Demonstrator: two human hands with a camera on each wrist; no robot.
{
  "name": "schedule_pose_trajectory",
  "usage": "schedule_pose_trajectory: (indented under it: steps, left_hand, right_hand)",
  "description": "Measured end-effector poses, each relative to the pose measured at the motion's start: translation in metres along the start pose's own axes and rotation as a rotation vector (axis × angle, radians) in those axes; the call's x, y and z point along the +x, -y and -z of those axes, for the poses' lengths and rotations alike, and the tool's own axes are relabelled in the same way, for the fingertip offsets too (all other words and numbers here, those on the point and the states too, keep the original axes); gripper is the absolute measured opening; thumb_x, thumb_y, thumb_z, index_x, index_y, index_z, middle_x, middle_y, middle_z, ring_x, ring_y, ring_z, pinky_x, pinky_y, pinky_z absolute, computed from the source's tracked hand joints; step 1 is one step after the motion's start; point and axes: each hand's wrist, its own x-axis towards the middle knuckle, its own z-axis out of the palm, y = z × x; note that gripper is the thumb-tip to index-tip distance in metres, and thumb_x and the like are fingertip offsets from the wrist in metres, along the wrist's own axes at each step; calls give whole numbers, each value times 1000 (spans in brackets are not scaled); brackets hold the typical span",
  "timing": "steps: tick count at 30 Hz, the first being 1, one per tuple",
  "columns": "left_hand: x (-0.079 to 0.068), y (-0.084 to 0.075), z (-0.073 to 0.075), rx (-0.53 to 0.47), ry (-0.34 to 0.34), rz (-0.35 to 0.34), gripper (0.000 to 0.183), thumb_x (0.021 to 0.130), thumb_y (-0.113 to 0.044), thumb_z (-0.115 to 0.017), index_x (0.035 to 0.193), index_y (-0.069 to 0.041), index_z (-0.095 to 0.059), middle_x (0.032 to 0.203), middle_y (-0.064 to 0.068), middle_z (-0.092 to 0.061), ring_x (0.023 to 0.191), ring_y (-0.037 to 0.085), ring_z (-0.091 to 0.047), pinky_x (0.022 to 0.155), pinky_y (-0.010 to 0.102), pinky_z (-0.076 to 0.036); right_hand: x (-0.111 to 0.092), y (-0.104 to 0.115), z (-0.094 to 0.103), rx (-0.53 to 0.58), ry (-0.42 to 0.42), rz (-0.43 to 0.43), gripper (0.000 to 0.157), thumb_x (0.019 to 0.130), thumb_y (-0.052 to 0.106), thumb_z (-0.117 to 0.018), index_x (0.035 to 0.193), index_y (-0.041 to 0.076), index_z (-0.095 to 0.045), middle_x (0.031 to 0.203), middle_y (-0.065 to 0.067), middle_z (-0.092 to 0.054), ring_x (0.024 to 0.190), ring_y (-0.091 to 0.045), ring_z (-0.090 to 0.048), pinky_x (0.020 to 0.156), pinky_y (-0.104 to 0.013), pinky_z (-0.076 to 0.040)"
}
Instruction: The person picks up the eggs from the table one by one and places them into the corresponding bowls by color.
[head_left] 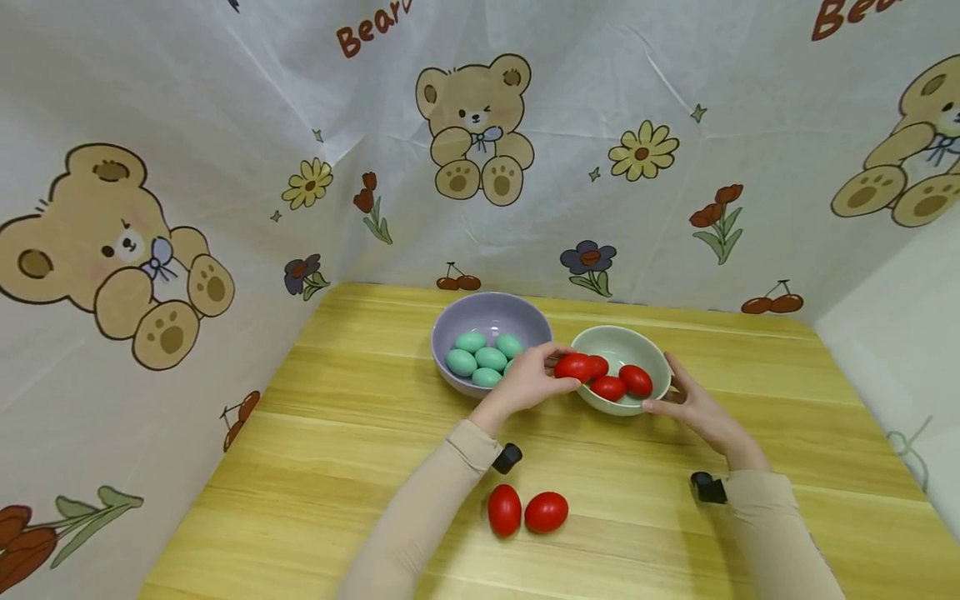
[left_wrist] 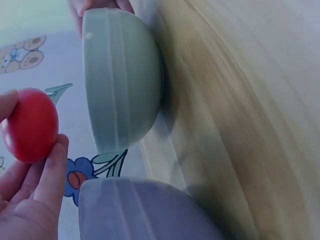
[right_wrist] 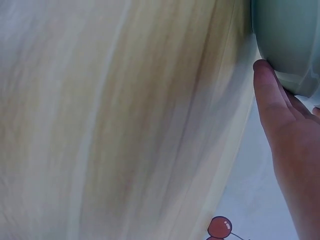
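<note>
My left hand (head_left: 528, 379) pinches a red egg (head_left: 574, 367) between thumb and fingers at the left rim of a light green bowl (head_left: 618, 342). In the left wrist view, that red egg (left_wrist: 31, 125) is held beside the bowl's opening. Several red eggs (head_left: 635, 381) lie inside this bowl. At its right side, my right hand (head_left: 701, 417) holds the bowl, thumb near the front rim and fingers along the outer wall. The right wrist view has the fingers (right_wrist: 272, 95) against the bowl's outside (right_wrist: 290, 45).
A purple bowl (head_left: 442, 321) with several mint green eggs (head_left: 491, 359) stands just left of the light green bowl. Two red eggs, one upright-looking (head_left: 505, 510) and one sideways (head_left: 547, 512), lie nearer on the wooden table (head_left: 322, 467). Bear-printed cloth (head_left: 480, 242) hangs behind.
</note>
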Motion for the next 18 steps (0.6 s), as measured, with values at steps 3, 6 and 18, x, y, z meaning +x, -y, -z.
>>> schedule_pose_trajectory:
  steps: [3, 6, 18]
  left_hand:
    - [9, -1, -5, 55, -9, 4, 47, 80, -20, -73, 122, -8, -57, 111, 0, -60, 97, 10, -56, 81, 18, -46]
    - [18, -1, -11, 118, -13, -10, 45, 80, -19, -72, 121, -9, -59, 110, -1, -61, 95, 8, -55, 79, 16, -45]
    - [40, -2, -27, 238, 4, -1, 45, 80, -21, -70, 123, -12, -59, 116, 0, -58, 99, 14, -49, 79, 17, -42]
  right_hand:
    - [0, 0, 0, 3, 2, 0, 96, 88, 14, -64, 148, 11, 10, 149, -27, -7, 124, -48, -31, 95, -56, -33]
    - [0, 0, 1, 4, 2, -1, 96, 88, 15, -65, 148, 11, 10, 149, -27, -7, 124, -48, -31, 95, -57, -32]
    - [-1, 2, 0, 9, -2, -17, 96, 88, 17, -64, 148, 15, 10, 150, -25, -5, 125, -49, -29, 96, -58, -31]
